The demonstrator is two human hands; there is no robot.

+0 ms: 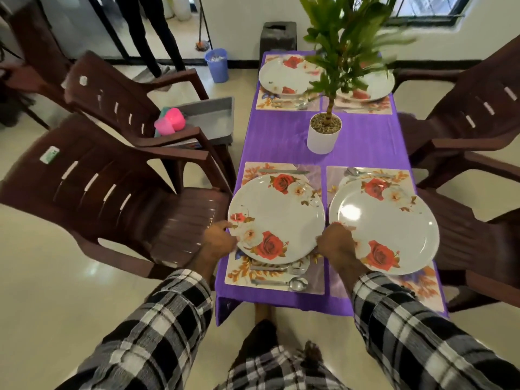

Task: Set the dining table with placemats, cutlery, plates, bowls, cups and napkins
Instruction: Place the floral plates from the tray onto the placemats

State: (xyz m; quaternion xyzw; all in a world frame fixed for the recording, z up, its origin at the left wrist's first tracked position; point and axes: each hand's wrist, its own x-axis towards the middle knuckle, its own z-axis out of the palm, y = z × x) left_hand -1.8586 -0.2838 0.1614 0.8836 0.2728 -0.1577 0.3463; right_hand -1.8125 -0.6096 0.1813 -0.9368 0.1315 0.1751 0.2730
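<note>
Pale shiny floor (50,291) runs all round the long table (284,136), which wears a purple cloth and stretches away from me toward twelve o'clock. Four brown plastic chairs stand at it: two at nine to ten o'clock (112,198) (118,91), two at two to three o'clock (472,114) (484,249). The near left chair's seat comes right up to the table edge; open floor lies between its back and me at seven o'clock.

On the cloth I count four flowered placemats, two near (284,287) (422,288) and two far (278,104) (377,106), set in pairs side by side with a thin purple strip between. Four white plates with red roses lie on them, one each. The near left plate (277,218) overhangs its mat toward the table's left edge; the near right plate (391,220) reaches out past the right edge. The far plates (284,76) (375,85) sit at twelve o'clock, partly behind leaves.

One potted plant in a white pot (323,133) stands mid-table, with bare cloth all around it.

My left hand (218,240) grips the near left plate at its eight o'clock rim, fingers curled onto it. My right hand (336,240) holds the near right plate at its eight o'clock rim, fingers wrapped over the edge.

Beyond the left chairs a grey side table (211,114) carries pink cups (170,122), too blurred to count. One blue bin (217,64) stands at eleven o'clock.

Cutlery shows on the near left mat: a spoon (294,283) and a fork (292,269) below the plate, a knife (281,171) above it.
</note>
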